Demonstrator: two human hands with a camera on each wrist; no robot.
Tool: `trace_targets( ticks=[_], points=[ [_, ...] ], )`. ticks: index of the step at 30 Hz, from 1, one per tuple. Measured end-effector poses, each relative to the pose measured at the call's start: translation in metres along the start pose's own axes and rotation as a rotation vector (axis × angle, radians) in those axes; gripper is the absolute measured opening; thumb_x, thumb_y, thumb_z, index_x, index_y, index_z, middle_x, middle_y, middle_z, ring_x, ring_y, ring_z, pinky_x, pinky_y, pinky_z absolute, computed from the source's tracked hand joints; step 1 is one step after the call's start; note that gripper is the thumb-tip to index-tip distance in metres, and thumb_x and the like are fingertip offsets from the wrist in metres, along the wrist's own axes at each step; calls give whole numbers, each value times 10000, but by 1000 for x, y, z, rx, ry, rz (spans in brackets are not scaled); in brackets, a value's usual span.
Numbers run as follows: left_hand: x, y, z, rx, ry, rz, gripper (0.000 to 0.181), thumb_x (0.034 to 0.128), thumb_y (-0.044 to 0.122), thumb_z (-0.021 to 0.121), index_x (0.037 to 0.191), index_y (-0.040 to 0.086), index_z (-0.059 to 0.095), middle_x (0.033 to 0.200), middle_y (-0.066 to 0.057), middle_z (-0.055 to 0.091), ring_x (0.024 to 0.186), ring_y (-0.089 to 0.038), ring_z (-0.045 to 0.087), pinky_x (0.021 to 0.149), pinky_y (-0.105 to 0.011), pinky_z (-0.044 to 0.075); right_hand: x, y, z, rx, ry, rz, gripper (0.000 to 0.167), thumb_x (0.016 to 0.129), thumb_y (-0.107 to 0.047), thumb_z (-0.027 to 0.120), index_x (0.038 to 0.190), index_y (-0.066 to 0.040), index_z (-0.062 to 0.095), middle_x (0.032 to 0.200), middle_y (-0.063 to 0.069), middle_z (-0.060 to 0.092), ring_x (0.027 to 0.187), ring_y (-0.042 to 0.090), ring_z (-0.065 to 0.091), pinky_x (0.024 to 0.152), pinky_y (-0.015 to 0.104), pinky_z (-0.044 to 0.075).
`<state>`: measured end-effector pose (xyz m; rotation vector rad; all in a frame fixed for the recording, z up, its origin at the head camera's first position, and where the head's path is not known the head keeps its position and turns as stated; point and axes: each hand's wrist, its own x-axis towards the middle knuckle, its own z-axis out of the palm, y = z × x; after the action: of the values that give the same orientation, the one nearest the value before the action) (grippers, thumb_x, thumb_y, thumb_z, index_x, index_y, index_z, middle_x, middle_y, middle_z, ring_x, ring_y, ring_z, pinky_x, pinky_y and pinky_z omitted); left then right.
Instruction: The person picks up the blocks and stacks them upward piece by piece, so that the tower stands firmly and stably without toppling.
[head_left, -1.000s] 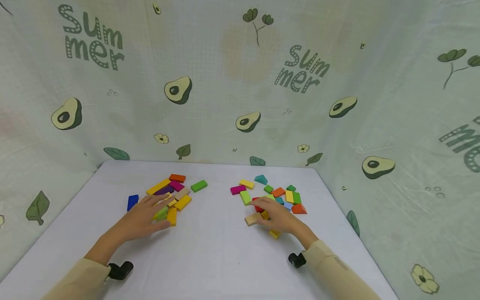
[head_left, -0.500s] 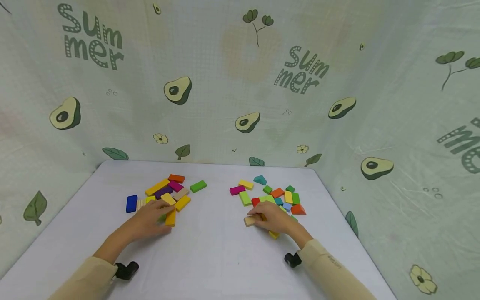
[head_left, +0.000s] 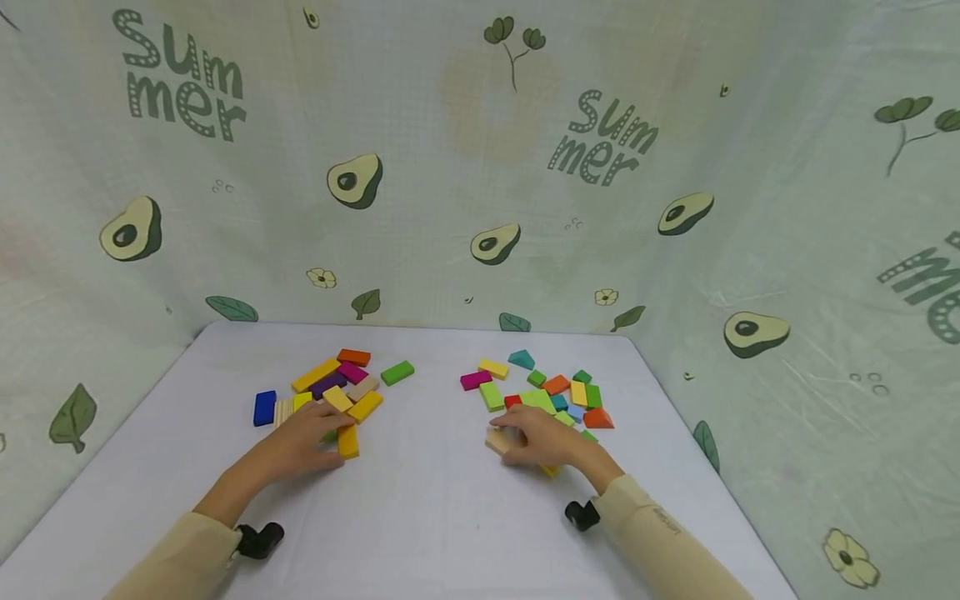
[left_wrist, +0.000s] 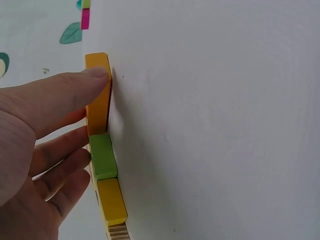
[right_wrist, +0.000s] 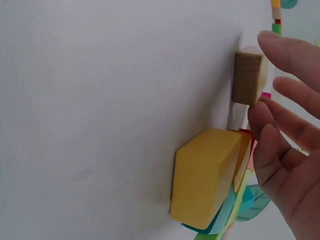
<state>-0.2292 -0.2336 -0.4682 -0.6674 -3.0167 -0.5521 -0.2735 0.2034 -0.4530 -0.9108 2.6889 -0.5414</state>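
Observation:
In the head view my left hand is at the near side of the left group of blocks. Its thumb and forefinger pinch an orange-yellow block, the thumb lying over one end in the left wrist view. Beside that block are a green block and a yellow block. My right hand holds a plain wooden block between thumb and fingers, at the near left of the right group. A larger yellow block lies close to those fingers. Part of each group is hidden under the hands.
Behind the left hand lie a blue block, a purple block and a separate green block. The right group includes a teal triangular block and an orange triangular block. A printed cloth hangs behind the white table.
The left fingers have closed in, and the orange-yellow block has shifted slightly right and nearer. My right hand has taken hold of the wooden block and turned it a little.

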Motion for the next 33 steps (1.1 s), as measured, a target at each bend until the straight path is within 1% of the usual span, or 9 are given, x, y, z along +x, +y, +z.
trace_targets(
  ticks=[3, 6, 9, 13, 16, 20, 24, 27, 33],
  points=[
    [1, 1, 3, -5, -8, -7, 563, 872, 310, 891, 1363, 104, 710, 1360, -171, 659, 1281, -413, 574, 1053, -618, 534, -2, -1, -2, 15, -50, -3, 628, 924, -247, 855, 1501, -172, 618, 1367, 13, 606, 922, 108, 564, 765, 238, 531],
    [2, 2, 5, -28, -21, -30, 601, 866, 356, 891, 1380, 113, 697, 1390, -185, 644, 1303, -420, 556, 1064, -629, 523, -2, 0, -2, 21, -76, -37, 628, 921, -196, 856, 1500, -144, 616, 1372, 25, 594, 887, 94, 570, 752, 219, 533],
    [4, 3, 8, -43, -28, -45, 642, 855, 392, 898, 1392, 110, 683, 1397, -183, 637, 1307, -413, 551, 1067, -623, 524, -1, 2, 0, 18, -68, -61, 596, 922, -172, 854, 1474, -116, 635, 1340, 35, 612, 886, 87, 566, 755, 212, 537],
    [7, 8, 9, -52, -21, -47, 637, 848, 361, 910, 1375, 89, 681, 1379, -174, 646, 1296, -401, 562, 1070, -604, 529, -1, 4, 3, 6, -42, -41, 606, 925, -214, 858, 1479, -127, 631, 1289, 3, 630, 872, 75, 569, 751, 206, 534],
    [7, 13, 9, -65, -25, -63, 639, 848, 343, 913, 1378, 77, 675, 1390, -176, 641, 1313, -411, 555, 1079, -610, 520, -1, 5, 4, -7, -46, -40, 604, 932, -225, 850, 1486, -146, 624, 1303, -20, 625, 877, 67, 569, 763, 209, 531],
    [8, 18, 8, -83, -43, -87, 659, 851, 346, 909, 1395, 66, 664, 1414, -190, 629, 1339, -437, 541, 1092, -628, 502, -2, 5, 4, -25, -46, -57, 557, 938, -212, 842, 1456, -150, 647, 1321, -16, 629, 892, 69, 563, 773, 208, 533],
    [10, 22, 11, -97, -46, -101, 629, 850, 308, 913, 1382, 70, 676, 1409, -181, 638, 1346, -433, 544, 1106, -624, 492, -4, 0, 5, -10, -9, -34, 547, 920, -249, 863, 1418, -132, 668, 1220, -22, 657, 862, 79, 568, 743, 206, 528],
    [13, 26, 14, -101, -47, -102, 609, 840, 287, 921, 1364, 82, 687, 1382, -145, 660, 1330, -398, 566, 1113, -602, 497, -5, -7, 7, 15, 31, -19, 554, 908, -268, 873, 1398, -112, 668, 1151, -24, 659, 824, 85, 567, 717, 212, 522],
    [18, 35, 20, -128, -35, -105, 594, 828, 280, 932, 1348, 117, 695, 1323, -77, 685, 1267, -320, 608, 1090, -559, 532, 3, -28, 17, 54, 91, -1, 556, 912, -281, 867, 1396, -105, 658, 1201, -1, 650, 866, 118, 591, 742, 209, 534]
  ],
)
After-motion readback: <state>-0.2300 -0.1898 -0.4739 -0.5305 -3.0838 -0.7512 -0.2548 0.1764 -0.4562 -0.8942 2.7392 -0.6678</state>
